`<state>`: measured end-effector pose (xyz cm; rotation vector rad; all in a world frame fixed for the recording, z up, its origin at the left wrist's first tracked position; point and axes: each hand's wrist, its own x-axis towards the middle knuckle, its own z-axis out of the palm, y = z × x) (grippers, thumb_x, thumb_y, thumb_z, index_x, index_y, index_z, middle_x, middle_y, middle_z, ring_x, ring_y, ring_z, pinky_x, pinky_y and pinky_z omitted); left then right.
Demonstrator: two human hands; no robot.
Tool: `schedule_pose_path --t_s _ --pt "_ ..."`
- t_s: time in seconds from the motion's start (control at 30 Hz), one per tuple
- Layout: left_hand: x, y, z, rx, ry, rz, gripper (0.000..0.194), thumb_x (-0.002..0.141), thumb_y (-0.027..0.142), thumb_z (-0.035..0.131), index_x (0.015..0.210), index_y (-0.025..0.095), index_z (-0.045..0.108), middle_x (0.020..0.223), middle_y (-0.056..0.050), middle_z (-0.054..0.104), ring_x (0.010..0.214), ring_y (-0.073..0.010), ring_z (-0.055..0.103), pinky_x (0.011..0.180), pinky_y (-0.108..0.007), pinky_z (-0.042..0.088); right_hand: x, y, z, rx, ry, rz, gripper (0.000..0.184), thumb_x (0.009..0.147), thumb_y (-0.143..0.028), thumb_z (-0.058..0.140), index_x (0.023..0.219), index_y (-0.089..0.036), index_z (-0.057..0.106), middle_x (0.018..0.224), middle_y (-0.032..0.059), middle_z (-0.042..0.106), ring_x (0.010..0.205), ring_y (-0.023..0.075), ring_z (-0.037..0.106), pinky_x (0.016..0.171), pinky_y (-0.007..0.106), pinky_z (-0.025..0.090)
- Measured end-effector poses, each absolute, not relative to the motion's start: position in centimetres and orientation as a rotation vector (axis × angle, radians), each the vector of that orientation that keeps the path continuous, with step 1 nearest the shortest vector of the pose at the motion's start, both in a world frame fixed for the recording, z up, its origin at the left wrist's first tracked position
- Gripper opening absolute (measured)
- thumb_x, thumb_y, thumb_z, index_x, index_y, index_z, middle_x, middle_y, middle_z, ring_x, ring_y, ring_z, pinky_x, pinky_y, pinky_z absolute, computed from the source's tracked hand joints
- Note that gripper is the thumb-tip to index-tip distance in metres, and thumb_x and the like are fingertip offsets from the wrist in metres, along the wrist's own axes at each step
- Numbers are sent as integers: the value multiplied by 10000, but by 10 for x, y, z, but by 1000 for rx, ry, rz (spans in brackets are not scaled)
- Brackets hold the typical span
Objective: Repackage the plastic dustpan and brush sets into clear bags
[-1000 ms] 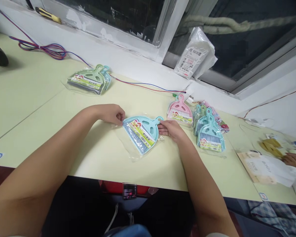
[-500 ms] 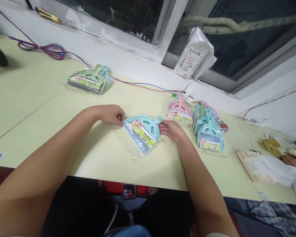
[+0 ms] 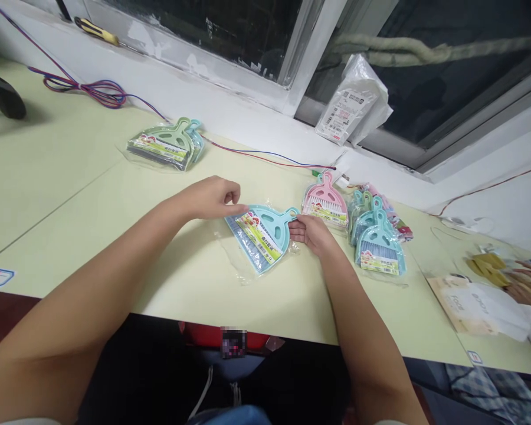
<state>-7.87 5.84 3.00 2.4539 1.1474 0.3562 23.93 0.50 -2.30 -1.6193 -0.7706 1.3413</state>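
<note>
A light-blue dustpan and brush set (image 3: 274, 221) in a clear plastic bag lies tilted above the table between my hands. Its printed card with red mushroom pictures faces up, across the blue-grey bristles. My right hand (image 3: 313, 235) grips the handle end, thumb on top and fingers underneath. At the upper left edge of the set, my left hand (image 3: 215, 198) has its thumb laid on the rim; the index finger is curled above, and the other fingers are partly hidden. Just right of my right hand sits a bagged pink dustpan set (image 3: 325, 195).
Bagged blue and green sets (image 3: 378, 245) are grouped at the right, and a green set (image 3: 163, 144) lies at the back left. Red and blue cable (image 3: 101, 93) runs along the wall. A screwdriver (image 3: 97, 30) rests on the sill. Another person's hands (image 3: 528, 283) are far right.
My left hand has slid from the bag's left corner up and right, and its thumb now reaches over the dustpan's rim. My right hand keeps its hold. The view has shifted slightly.
</note>
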Motion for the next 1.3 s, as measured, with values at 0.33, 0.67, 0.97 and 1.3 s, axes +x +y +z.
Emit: schedule_pose_path --t_s 0.33,0.67,0.97,1.3 --pt "-65 50 19 2571 1284 908 467 1015 510 508 680 195 587 655 -45 620 645 -191 565 629 -335 315 241 9 -31 -1560 -747 1302 214 1017 -199 575 812 -177 633 655 43 713 554 167 700 570 273 615" --pt "-23 -11 20 2773 811 941 574 1084 413 370 551 212 295 460 -10 447 456 -150 440 510 -350 269 237 31 -17 -1599 -736 1229 236 1038 -200 537 823 -175 632 649 45 713 521 148 663 560 263 612" --pt "28 -43 -60 2921 86 793 417 1000 275 552 587 222 533 574 -55 682 455 -185 587 431 -346 281 190 119 17 -1577 -865 1286 247 1069 -239 508 883 -160 650 684 60 715 546 148 647 607 272 618" --pt "14 9 -74 2843 373 535 315 875 185 581 564 220 544 627 -83 711 532 -236 628 483 -379 397 53 223 58 -1409 -1151 1462 222 1082 -194 480 932 -143 635 656 21 653 561 137 629 688 269 608"
